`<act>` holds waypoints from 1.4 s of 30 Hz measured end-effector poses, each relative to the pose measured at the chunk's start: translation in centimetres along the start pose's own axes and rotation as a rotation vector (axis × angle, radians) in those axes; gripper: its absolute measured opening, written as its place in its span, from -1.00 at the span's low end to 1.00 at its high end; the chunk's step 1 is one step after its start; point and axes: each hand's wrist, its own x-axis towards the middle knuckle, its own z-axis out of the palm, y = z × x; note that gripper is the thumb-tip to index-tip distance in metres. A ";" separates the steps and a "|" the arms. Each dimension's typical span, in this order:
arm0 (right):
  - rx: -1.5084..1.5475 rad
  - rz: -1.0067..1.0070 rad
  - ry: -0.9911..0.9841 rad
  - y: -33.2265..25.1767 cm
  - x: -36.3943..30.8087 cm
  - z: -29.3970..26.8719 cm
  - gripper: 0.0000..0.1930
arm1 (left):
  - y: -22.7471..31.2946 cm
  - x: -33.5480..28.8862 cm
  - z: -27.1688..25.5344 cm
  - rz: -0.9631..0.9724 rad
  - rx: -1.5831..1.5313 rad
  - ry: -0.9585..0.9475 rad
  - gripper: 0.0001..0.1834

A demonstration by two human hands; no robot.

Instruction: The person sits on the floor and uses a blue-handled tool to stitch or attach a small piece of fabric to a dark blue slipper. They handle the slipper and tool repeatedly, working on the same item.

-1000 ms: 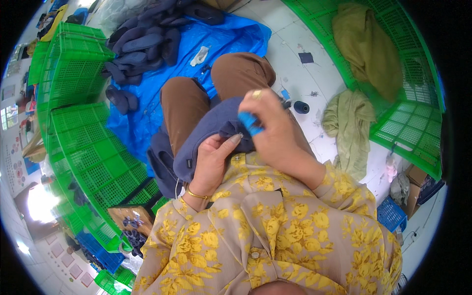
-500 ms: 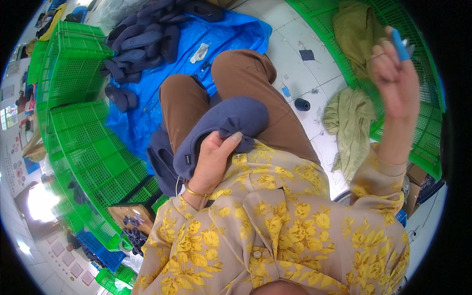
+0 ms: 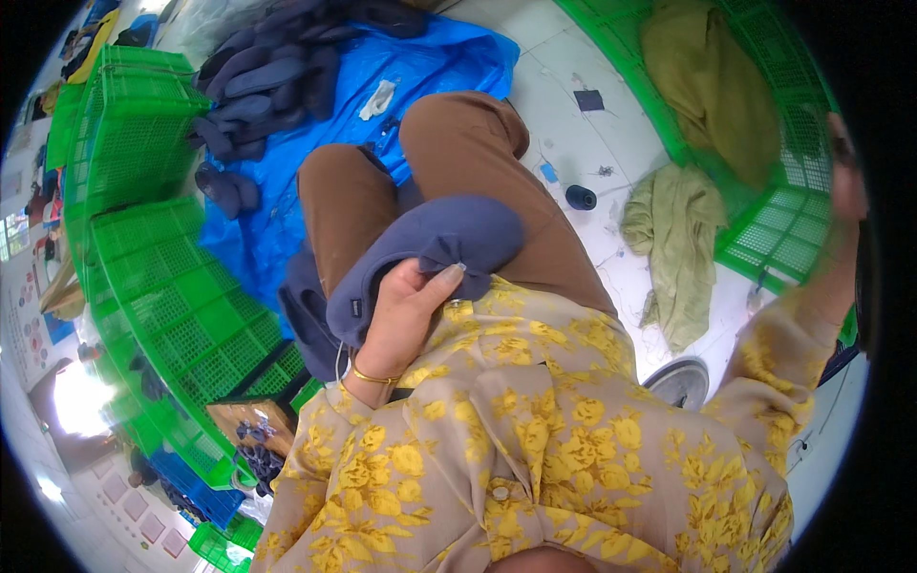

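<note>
A dark blue felt slipper (image 3: 478, 229) lies across my lap. My left hand (image 3: 406, 310) is closed on its opening edge, with the thumb pressed beside a gathered knot on the upper. A white cord hangs near the left wrist. Under this slipper, another dark slipper (image 3: 304, 320) shows beside my left thigh. Far out to the right, my right hand (image 3: 846, 181) is raised at the picture's rim. It is smeared by motion and partly cut off, so its fingers and anything in them cannot be made out.
Many dark slippers (image 3: 258, 86) are heaped on a blue sheet (image 3: 458, 72). Green crates (image 3: 172, 296) line the left, and another green crate (image 3: 774, 234) stands right. Green cloth (image 3: 678, 248) and a dark thread spool (image 3: 581, 198) lie on the tiled floor.
My right arm has swung outward to the right rim, and the blue item at its fingers is no longer visible. My left hand keeps its hold on the slipper.
</note>
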 end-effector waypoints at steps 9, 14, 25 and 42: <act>-0.248 -0.016 -1.127 6.7 -20.8 13.0 -0.60 | 0.1 -0.4 -0.5 -0.012 -0.100 -0.039 -0.71; -0.343 -0.058 -1.233 6.3 -21.8 13.8 -0.55 | 0.0 -0.5 -0.6 -0.007 -0.115 -0.032 -0.73; -0.350 -0.095 -1.274 6.4 -21.8 13.5 -0.56 | -0.5 -0.2 -1.0 0.001 -0.126 -0.018 -0.70; -0.669 -0.347 -1.314 4.2 -22.6 15.1 -0.86 | -0.1 -0.3 0.3 0.027 -0.025 0.038 -0.76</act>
